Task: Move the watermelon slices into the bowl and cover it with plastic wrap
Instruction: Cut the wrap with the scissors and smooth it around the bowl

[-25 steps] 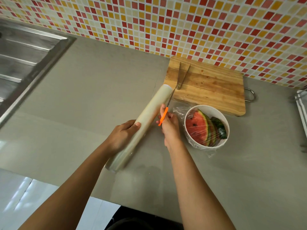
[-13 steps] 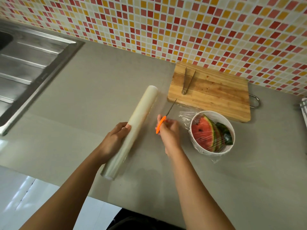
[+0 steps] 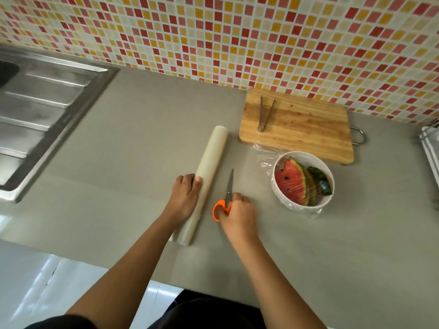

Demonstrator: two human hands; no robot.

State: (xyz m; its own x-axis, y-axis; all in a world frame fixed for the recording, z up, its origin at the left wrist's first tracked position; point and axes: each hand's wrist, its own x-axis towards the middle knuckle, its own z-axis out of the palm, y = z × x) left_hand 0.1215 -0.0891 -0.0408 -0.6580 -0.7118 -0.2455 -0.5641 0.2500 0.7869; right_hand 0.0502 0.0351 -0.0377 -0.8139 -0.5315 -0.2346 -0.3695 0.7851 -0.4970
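Grey desk, left hand (image 3: 184, 198) grasping plastic wrap roll (image 3: 204, 176), right hand (image 3: 237, 214) gripping orange-handled scissors (image 3: 225, 198), watermelon slices (image 3: 301, 184) in wrap-covered white bowl (image 3: 330, 198) beside wooden cutting board (image 3: 304, 129)

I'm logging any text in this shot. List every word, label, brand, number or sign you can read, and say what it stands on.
None can be read.
Roll of plastic wrap: plain, no label shows.
Scissors: orange handles and blades, no marking visible.
White bowl: a faint pattern low on its wall, too small to tell whether it is text.
Cutting board, tongs, wall tiles: no writing.
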